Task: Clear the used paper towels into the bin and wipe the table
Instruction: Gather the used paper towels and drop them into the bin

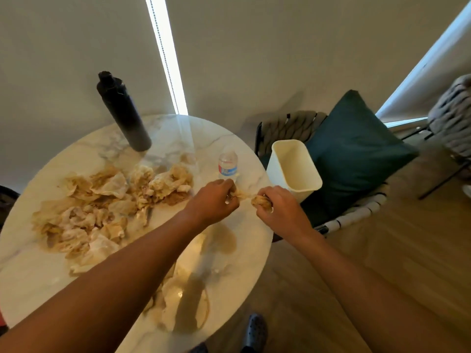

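Note:
Several crumpled, brown-stained paper towels [96,207] lie heaped on the left half of the round marble table [239,253]. My left hand [214,202] pinches one end of a stained towel piece [240,194] above the table's right side. My right hand [280,207] grips a balled-up wad of stained towel [261,201] at the table's right edge; whether the wad and the piece are one towel I cannot tell. The cream bin [293,169] stands just beyond my right hand, on a chair beside the table. A brown wet patch [221,240] spreads under my left wrist, with another stained towel [178,307] near the front edge.
A tall black bottle [122,110] stands at the table's far side. A small clear water bottle [227,164] stands just behind my left hand. The woven chair [356,212] holds a dark teal cushion [356,149]. Wooden floor lies to the right; a shoe [254,332] shows below.

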A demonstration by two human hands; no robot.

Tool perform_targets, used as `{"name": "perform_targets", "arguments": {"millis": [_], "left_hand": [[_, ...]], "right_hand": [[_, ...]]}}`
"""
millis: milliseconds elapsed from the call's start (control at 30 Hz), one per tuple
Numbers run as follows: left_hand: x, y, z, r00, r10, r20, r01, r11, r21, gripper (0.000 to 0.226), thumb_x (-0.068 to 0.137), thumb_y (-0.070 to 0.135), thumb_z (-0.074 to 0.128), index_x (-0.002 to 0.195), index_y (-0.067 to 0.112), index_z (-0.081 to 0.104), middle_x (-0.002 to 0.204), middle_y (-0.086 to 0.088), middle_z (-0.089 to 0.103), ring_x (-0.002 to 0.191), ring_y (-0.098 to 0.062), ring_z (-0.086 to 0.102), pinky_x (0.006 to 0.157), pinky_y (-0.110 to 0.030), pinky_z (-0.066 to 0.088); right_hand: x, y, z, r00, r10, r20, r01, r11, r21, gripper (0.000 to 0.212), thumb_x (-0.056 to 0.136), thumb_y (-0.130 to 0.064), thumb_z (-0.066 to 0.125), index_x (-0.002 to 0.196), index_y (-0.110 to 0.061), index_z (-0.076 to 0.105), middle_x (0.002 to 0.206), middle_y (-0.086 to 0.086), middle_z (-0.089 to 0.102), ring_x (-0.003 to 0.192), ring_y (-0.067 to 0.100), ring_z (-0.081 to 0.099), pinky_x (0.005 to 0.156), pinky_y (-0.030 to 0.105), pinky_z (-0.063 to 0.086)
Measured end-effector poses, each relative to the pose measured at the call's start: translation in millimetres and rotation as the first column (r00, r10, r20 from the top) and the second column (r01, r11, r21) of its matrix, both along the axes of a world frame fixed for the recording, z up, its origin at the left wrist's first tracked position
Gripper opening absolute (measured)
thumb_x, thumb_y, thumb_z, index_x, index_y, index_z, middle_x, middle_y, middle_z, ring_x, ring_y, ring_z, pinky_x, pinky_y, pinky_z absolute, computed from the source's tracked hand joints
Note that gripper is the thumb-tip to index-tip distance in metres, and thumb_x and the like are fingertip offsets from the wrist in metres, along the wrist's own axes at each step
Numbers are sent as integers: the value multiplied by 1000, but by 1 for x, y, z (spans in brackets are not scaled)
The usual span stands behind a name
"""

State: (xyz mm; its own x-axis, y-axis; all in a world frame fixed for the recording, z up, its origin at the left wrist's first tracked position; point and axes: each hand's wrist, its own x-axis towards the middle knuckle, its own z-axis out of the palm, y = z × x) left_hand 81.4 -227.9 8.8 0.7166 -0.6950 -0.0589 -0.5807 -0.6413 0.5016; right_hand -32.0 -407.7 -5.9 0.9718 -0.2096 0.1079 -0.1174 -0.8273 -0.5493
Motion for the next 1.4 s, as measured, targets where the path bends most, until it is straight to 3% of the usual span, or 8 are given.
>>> {"name": "perform_targets", "arguments": {"millis": [200, 367, 567, 667, 800, 933, 1100, 1400], "left_hand": [[0, -73, -5, 998, -25, -57, 26, 1000, 13, 22, 95, 34, 62, 112, 19, 61, 102, 1, 65, 89, -15, 62, 75, -22, 50], [10, -124, -11, 996, -34, -82, 34, 999, -5, 24, 96, 37, 62, 111, 19, 63, 102, 1, 67, 87, -14, 63, 78, -26, 55], [35, -182, -23, 993, -11, -115, 11, 1000, 0, 23, 96, 37, 62, 113, 21, 59, 99, 1, 65, 82, -14, 62, 73, -23, 49], [50, -210, -31, 993, 30, -116, -31, 999, -12, 27, 97, 36, 61, 117, 18, 59, 99, -1, 65, 82, -16, 64, 80, -30, 57], [69, -242, -41, 992, 57, -111, -61, 998, -33, 32, 98, 35, 59, 125, 17, 57, 110, -4, 65, 90, -17, 64, 86, -35, 59], [86, -270, -52, 983, 84, -166, -91, 995, -33, 38, 99, 37, 57, 133, 19, 53, 124, -8, 63, 97, -21, 65, 85, -34, 60], [87, -278, -61, 979, 115, -167, -122, 992, -29, 47, 98, 41, 58, 139, 20, 49, 137, -8, 55, 109, -25, 62, 89, -39, 58], [64, -240, -56, 988, 78, -136, -82, 996, -30, 36, 98, 38, 59, 129, 19, 57, 126, -4, 63, 108, -22, 63, 97, -40, 55]], "right_hand": [[-15, -63, -2, 994, -108, -2, 108, 994, 26, 18, 92, -27, 69, 108, -21, 66, 103, -5, 63, 93, 9, 57, 84, 30, 56], [-12, -109, -1, 988, -154, -21, 155, 987, 33, 17, 93, -24, 66, 108, -16, 67, 102, -2, 65, 91, 8, 56, 78, 19, 46], [6, -164, -17, 977, -201, -73, 201, 980, -6, 21, 93, -27, 63, 113, -21, 64, 107, -3, 61, 95, 9, 52, 82, 26, 49], [20, -187, -25, 971, -223, -85, 223, 975, -15, 24, 92, -26, 63, 115, -20, 63, 108, -2, 59, 98, 13, 54, 81, 29, 51], [37, -207, -37, 965, -239, -108, 240, 971, 6, 30, 93, -27, 63, 122, -19, 62, 114, 0, 59, 104, 15, 56, 87, 32, 54], [52, -220, -48, 969, -217, -121, 221, 975, 18, 40, 97, -23, 61, 136, -16, 58, 134, 3, 56, 120, 18, 56, 98, 31, 48], [60, -216, -55, 970, -194, -145, 198, 980, 15, 44, 98, -25, 62, 141, -20, 53, 141, 3, 51, 127, 19, 52, 102, 33, 46], [52, -192, -50, 981, -125, -151, 121, 992, -32, 40, 100, -33, 58, 138, -21, 57, 138, -1, 56, 121, 16, 56, 98, 30, 47]]}}
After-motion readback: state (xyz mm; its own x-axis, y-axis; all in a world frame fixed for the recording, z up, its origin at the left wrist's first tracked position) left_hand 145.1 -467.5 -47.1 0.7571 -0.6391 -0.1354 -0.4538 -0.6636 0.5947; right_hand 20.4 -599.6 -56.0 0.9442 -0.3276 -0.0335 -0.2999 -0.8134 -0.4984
